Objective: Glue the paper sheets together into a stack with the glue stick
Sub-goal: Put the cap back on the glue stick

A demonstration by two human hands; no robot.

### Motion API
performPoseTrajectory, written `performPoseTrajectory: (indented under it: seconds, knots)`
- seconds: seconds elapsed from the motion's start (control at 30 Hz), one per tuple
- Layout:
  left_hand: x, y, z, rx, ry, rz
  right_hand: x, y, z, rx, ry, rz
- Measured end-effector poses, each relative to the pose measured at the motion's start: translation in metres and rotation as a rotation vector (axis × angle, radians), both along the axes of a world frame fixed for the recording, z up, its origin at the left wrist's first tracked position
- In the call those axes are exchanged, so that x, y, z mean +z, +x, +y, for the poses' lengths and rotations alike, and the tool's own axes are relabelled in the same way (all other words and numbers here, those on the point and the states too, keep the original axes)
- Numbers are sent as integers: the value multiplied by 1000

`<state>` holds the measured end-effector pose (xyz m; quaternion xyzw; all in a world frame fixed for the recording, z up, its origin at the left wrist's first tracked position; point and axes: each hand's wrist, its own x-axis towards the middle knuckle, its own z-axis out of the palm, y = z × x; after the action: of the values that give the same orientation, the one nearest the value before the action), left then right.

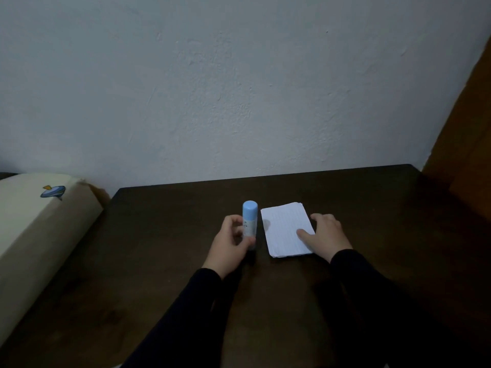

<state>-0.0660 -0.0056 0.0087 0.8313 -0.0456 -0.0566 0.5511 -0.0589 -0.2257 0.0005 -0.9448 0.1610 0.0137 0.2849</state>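
**Capped glue, loose sheets**

Dark table (372, 208) under both hands: left hand (228, 244) grips the upright glue stick (249, 224), apparently still capped; right hand (328, 233) rests flat on the paper sheets (287, 229) between them. Uncapping one-handed could topple it

No text can be read; small dark marks are seen on the glue stick (249, 221) label, too blurred.
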Motion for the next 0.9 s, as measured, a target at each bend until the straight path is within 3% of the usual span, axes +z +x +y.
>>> performPoseTrajectory:
  seconds: [0.3,0.67,0.9]
  knots:
    - [-18,23,-1,33,97,29,-11,9,11,-14,1,47]
    - [-24,37,-6,125,163,-80,-19,18,20,-112,34,26]
    - [-25,41,-8,166,117,-80,-20,20,16,-128,24,19]
